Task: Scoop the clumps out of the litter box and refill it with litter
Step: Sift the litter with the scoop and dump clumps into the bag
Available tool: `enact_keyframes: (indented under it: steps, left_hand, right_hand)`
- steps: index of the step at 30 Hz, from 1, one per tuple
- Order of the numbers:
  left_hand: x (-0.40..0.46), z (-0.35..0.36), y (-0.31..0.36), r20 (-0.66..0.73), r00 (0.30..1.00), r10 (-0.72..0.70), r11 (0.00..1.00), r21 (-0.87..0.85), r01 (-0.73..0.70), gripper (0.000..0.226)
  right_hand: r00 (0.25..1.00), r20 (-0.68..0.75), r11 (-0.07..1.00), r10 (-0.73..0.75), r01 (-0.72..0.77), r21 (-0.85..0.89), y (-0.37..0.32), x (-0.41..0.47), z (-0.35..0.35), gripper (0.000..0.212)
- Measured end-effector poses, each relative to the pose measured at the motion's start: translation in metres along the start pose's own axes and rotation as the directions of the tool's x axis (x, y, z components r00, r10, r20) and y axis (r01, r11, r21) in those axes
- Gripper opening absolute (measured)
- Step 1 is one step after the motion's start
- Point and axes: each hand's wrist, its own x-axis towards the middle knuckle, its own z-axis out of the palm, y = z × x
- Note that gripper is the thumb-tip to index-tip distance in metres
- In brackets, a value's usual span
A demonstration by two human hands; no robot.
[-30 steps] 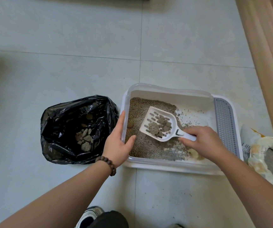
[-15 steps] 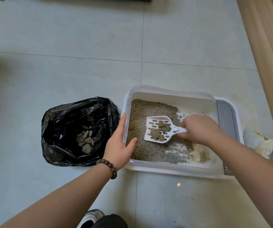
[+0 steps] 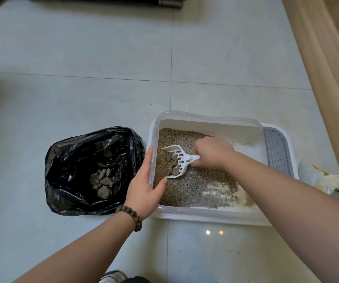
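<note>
The litter box (image 3: 209,216) is a white rectangular tray with a translucent raised rim and one grey perforated step (image 3: 278,152) along its right end; it sits on the pale tiled floor (image 3: 82,68), just beside one black rubbish bag (image 3: 70,160) on its left. Grey-brown litter (image 3: 187,186) covers the left and near part of the tray; toward the right the white bottom shows through, dusted with stray grains. One white slotted scoop (image 3: 174,160) is held tilted above the litter near the left wall, its handle hidden in the right hand (image 3: 213,153), whose fingers are curled round it; roughly five dark grey clumps (image 3: 172,163) lie in its bowl, piled too close to count surely. The left hand (image 3: 144,186) holds the left wall of the box, the thumb inside over the litter, the straight fingers flat against the outside; one bracelet of dark wooden beads (image 3: 132,214) circles that wrist. Inside the open bag lies a heap of more clumps (image 3: 102,182), about ten, overlapping. At the right edge, partly cut off, lies one crumpled white and yellow sack (image 3: 332,184); one shoe (image 3: 113,276) shows at the bottom edge.
</note>
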Motion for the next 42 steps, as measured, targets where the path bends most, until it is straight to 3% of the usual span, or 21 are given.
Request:
enact_keyframes:
  steps: [10, 19, 24, 29, 42]
  left_hand:
    - [0.001, -0.002, -0.003, -0.022, 0.999, 0.025, 1.000, 0.004, -0.025, 0.087]
    - [0.002, -0.001, -0.003, -0.011, 1.000, 0.009, 1.000, -0.001, -0.009, 0.086]
    - [0.001, -0.003, -0.003, -0.011, 1.000, 0.011, 1.000, -0.002, -0.011, 0.086]
    - [0.002, -0.002, -0.001, -0.004, 1.000, 0.003, 1.000, -0.027, -0.003, 0.083]
    - [0.000, -0.002, 0.000, -0.013, 1.000, 0.000, 1.000, -0.025, 0.000, 0.083]
  right_hand:
    - [0.996, -0.085, 0.891, 0.029, 0.012, 0.454, 0.024, -0.018, 0.049, 0.010]
    - [0.995, -0.098, 0.885, 0.036, 0.014, 0.466, 0.023, -0.025, 0.056, 0.015]
    - [0.973, -0.154, 0.793, 0.172, -0.044, 0.608, 0.031, -0.038, 0.058, 0.013]
    - [0.952, -0.201, 0.765, 0.230, -0.049, 0.642, 0.040, -0.055, 0.055, 0.016]
    - [0.947, -0.189, 0.848, 0.258, -0.128, 0.515, 0.042, -0.082, 0.031, 0.010]
